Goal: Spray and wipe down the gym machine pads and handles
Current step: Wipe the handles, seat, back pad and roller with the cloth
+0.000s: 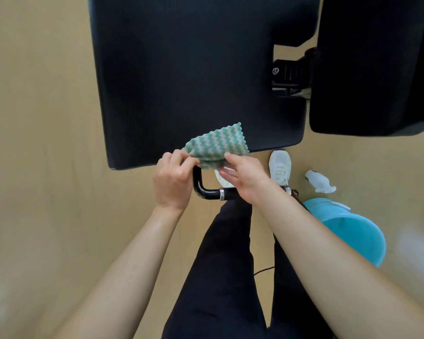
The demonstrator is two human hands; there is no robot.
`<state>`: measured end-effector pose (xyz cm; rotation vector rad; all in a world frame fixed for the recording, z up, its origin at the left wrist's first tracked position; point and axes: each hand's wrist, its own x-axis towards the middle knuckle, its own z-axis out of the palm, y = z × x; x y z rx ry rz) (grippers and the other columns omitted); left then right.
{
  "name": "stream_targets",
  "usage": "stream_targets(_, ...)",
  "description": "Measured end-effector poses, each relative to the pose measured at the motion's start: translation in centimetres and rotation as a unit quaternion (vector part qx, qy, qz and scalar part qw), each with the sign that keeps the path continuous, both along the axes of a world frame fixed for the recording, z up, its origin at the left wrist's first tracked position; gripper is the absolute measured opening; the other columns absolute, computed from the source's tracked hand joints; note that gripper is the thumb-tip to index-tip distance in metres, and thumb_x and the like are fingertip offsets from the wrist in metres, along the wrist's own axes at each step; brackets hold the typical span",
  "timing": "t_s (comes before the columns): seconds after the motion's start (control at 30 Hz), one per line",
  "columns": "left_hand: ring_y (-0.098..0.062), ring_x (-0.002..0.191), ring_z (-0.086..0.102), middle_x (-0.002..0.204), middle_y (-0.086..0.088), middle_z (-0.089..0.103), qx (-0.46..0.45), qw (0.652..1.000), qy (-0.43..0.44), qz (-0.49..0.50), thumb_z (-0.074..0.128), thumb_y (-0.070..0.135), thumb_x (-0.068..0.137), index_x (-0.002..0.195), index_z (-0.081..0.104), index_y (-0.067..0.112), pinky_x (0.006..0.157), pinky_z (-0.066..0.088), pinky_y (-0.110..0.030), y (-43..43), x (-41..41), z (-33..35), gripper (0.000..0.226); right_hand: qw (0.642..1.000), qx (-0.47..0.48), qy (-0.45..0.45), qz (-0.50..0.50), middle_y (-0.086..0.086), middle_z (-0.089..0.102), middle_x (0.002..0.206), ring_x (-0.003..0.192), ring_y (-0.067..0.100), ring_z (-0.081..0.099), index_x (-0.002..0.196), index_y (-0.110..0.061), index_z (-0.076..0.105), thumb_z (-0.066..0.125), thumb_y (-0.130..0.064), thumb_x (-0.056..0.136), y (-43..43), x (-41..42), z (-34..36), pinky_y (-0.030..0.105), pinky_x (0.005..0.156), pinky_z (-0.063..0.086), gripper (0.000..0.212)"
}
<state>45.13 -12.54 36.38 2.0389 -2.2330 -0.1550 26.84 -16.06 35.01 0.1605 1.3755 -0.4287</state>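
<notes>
Two hands hold up one small green and white cloth with wavy stripes [217,145]. The left hand [173,182] pinches the cloth's left corner with its thumb and fingers. The right hand [242,177] pinches the cloth's near edge with its thumb and first finger, and its other fingers stick out straight. The cloth is pulled out between them, not bunched up.

The cloth hangs over the near edge of the big flat black seat pad [194,69]. Most of the pad lies past the hands, away from the person. So I think a push forward would put the cloth flat on it.

Just on the near side of the pad, under the hands, is a bent black handle bar with a silver ring [211,192]. Its short part goes up under the pad's near edge. Its long part runs sideways along that edge, to the right. The left hand is beside the bend. The right hand is over the long part, so it looks better placed to slide along it.

A white spray bottle [320,181] lies on its side on the floor, off the pad's near right corner. Neither hand holds it. A light blue plastic bucket [348,231] sits closer to the person than the bottle. I cannot tell if the pad is wet.
</notes>
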Motion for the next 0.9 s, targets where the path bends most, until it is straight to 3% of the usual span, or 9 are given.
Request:
stream_targets(0.1, -0.027, 0.074, 0.057, 0.087, -0.003, 0.064, 0.014, 0.998, -0.004, 0.066, 0.072, -0.003, 0.086, 0.084, 0.075, 0.015, 0.048, 0.038, -0.031, 0.8, 1.8, 1.1, 0.018, 0.997, 0.032, -0.059, -0.038, 0.018, 0.071, 0.122, 0.109, 0.029, 0.073, 0.121, -0.003, 0.063, 0.067, -0.013, 0.100, -0.8, 3.9, 1.1, 0.035, 0.095, 0.060, 0.024)
stream_targets(0.3, -0.033, 0.074, 0.063, 0.089, -0.009, 0.063, 0.022, 0.978, 0.018, 0.208, 0.069, -0.002, 0.086, 0.084, 0.077, 0.011, 0.056, 0.046, -0.037, 2.0, 5.9, 3.0, 0.015, 0.980, 0.104, -0.137, -0.100, 0.024, 0.064, 0.131, 0.119, 0.034, 0.067, 0.131, 0.001, 0.054, 0.057, -0.010, 0.105, -2.3, 9.9, 3.4, 0.035, 0.095, 0.058, 0.029)
stream_targets(0.4, -0.035, 0.077, 0.065, 0.091, -0.010, 0.063, 0.038, 0.962, 0.027, 0.269, 0.066, 0.000, 0.085, 0.085, 0.077, 0.012, 0.062, 0.049, -0.040, 2.4, 7.9, 4.1, 0.015, 0.976, 0.116, -0.163, -0.085, 0.025, 0.064, 0.131, 0.119, 0.036, 0.067, 0.135, 0.004, 0.053, 0.058, -0.007, 0.104, -2.5, 12.0, 4.8, 0.037, 0.096, 0.059, 0.033)
stream_targets(0.57, -0.035, 0.079, 0.065, 0.089, -0.009, 0.060, 0.088, 0.943, 0.058, 0.316, 0.069, -0.003, 0.084, 0.089, 0.074, 0.012, 0.068, 0.047, -0.038, 3.7, 7.7, 6.6, 0.016, 0.979, 0.062, -0.192, -0.024, 0.025, 0.070, 0.124, 0.116, 0.034, 0.070, 0.119, 0.004, 0.060, 0.053, -0.008, 0.106, -1.6, 11.0, 7.6, 0.037, 0.100, 0.057, 0.018)
stream_targets(0.67, -0.028, 0.077, 0.064, 0.090, 0.002, 0.059, 0.120, 0.937, 0.122, 0.305, 0.072, -0.002, 0.083, 0.092, 0.070, 0.017, 0.069, 0.049, -0.036, 4.8, 5.1, 8.1, 0.021, 0.984, -0.035, -0.160, 0.064, 0.016, 0.075, 0.113, 0.100, 0.026, 0.074, 0.119, -0.004, 0.066, 0.058, -0.016, 0.105, -1.2, 7.4, 8.7, 0.034, 0.091, 0.060, 0.020)
stream_targets(0.8, -0.012, 0.084, 0.064, 0.098, 0.002, 0.065, 0.164, 0.920, 0.254, 0.251, 0.073, -0.001, 0.086, 0.101, 0.070, 0.021, 0.072, 0.058, -0.039, 5.3, 0.0, 10.6, 0.027, 0.963, -0.181, -0.020, 0.197, 0.006, 0.075, 0.096, 0.084, 0.015, 0.072, 0.107, -0.010, 0.073, 0.067, -0.018, 0.100, -1.3, 0.5, 10.2, 0.024, 0.073, 0.059, 0.012)
stream_targets(0.9, -0.012, 0.085, 0.063, 0.097, 0.003, 0.063, 0.202, 0.896, 0.322, 0.228, 0.070, 0.007, 0.090, 0.097, 0.073, 0.034, 0.076, 0.057, -0.038, 5.0, -3.8, 12.6, 0.028, 0.937, -0.236, 0.070, 0.246, 0.001, 0.077, 0.089, 0.082, 0.014, 0.074, 0.098, -0.012, 0.076, 0.070, -0.020, 0.098, -1.3, -4.7, 11.9, 0.027, 0.075, 0.061, 0.010)
